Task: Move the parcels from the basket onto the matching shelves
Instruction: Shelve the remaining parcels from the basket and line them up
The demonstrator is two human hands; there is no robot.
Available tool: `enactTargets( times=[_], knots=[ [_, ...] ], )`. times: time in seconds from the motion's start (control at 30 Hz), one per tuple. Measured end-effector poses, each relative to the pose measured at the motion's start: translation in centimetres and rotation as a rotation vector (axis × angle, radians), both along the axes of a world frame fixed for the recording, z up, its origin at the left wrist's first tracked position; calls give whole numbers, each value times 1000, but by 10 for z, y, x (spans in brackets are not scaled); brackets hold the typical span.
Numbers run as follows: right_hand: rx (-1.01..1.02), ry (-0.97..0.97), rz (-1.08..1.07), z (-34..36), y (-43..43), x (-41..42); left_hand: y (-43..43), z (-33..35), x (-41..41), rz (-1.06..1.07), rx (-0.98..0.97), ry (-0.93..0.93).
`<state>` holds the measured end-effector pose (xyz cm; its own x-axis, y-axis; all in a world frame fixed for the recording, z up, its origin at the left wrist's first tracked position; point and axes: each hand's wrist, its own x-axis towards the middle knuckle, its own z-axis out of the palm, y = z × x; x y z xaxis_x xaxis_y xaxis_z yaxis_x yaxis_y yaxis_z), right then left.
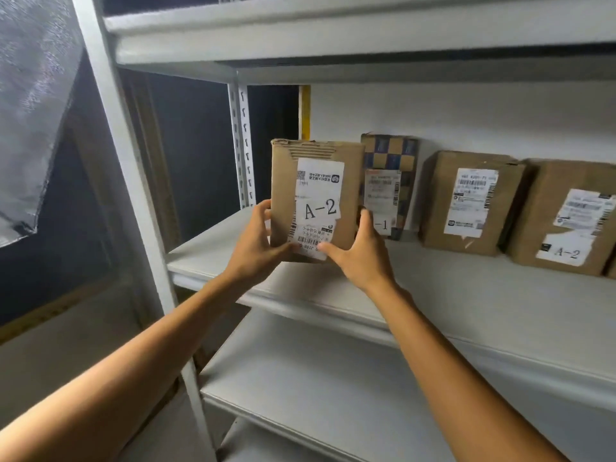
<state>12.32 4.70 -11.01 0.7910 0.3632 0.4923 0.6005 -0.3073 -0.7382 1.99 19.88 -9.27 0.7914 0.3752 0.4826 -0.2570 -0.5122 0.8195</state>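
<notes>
Forearms, both, extended from bottom edge up toward white metal rack (pixel 133 161). Middle shelf (pixel 433 295) at hand level, bearing a row of parcels against rear wall: brown parcel marked A-2 (pixel 563 218) far right, plain brown parcel (pixel 466 201) beside it, checkered parcel (pixel 390 151) at left end of row, label ending "-1". Lower shelf (pixel 333 378) below.

Held parcel (pixel 316 195): flat brown carton labelled A-2, upright, long axis vertical, label facing camera. Positioned over left part of middle shelf, in front of and partly covering checkered parcel. Contact between bottom edge and shelf: cannot be determined.

Left hand (pixel 256 241) gripping lower left edge, fingers wrapped behind, thumb across front. Right hand (pixel 361 251) gripping lower right edge likewise. Both equally near; carton directly ahead, between the two.

Judged: placement step in hand. Bare shelf to left of row; move forward and down, clear of checkered parcel, likely sufficient. Risk: nudging neighbour on release.
</notes>
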Motion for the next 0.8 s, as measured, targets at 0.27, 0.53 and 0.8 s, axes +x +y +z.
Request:
enactTargets(
  times=[0.27,0.53,0.8],
  knots=[
    [-292,-83,-131,-7,58,68,74,-22,88,72,11,98],
    [-318,-44,-354,-6,100,106,121,-24,162,8,-51,142],
    [-347,8,-579,-5,143,129,153,-26,215,-59,-25,170]
  ],
)
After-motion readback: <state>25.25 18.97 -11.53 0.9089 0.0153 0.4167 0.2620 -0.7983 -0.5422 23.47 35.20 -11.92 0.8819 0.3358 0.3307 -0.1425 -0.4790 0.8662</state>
